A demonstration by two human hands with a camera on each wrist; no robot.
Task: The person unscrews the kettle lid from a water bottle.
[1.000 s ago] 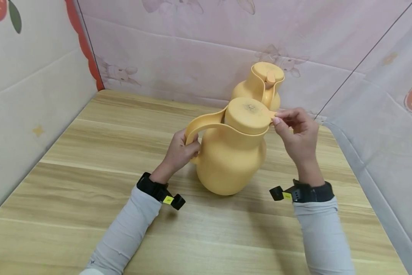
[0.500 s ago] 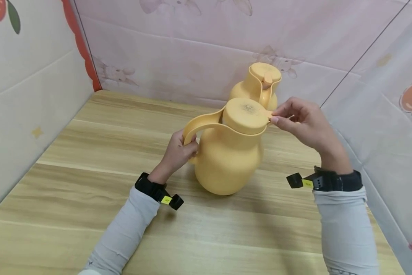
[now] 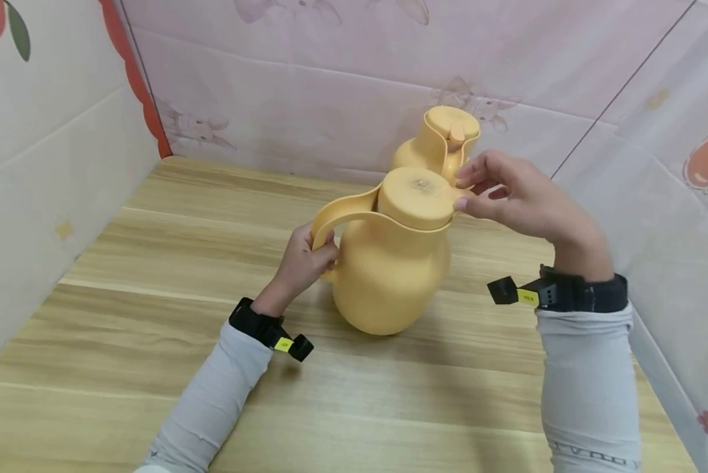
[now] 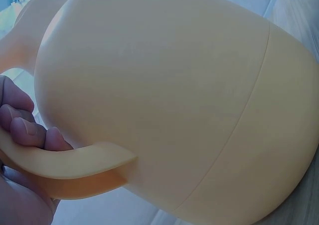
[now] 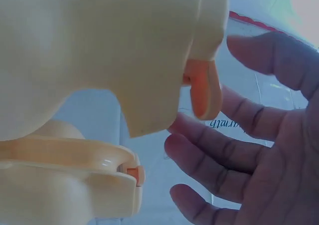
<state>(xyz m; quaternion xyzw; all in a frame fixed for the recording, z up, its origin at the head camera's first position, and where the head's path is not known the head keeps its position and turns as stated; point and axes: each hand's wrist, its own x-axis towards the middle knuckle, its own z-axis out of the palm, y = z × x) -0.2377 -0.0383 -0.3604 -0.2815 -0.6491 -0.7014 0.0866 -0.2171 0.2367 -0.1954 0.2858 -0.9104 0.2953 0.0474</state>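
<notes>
A yellow thermos jug (image 3: 389,276) stands slightly tilted on the table, with its round lid (image 3: 416,194) on top. My left hand (image 3: 303,259) grips the jug's handle (image 4: 75,165) at the left, fingers curled round it. At the jug's right side, my right hand (image 3: 519,197) is beside the lid with its fingers spread. An orange tab (image 5: 207,93) sticks out from the lid above the spout. In the right wrist view the thumb stands apart from that tab; the index fingertip is partly hidden behind it, so contact cannot be told.
Behind the held jug stands a second yellow thermos jug (image 3: 425,148), its handle facing me, near the pink back wall. The wood-grain table (image 3: 224,197) has printed cloth walls at left, back and right.
My right hand has swung its wrist outward and up, and its fingers have loosened from pinching the lid's tab. My left hand keeps its grip on the handle.
</notes>
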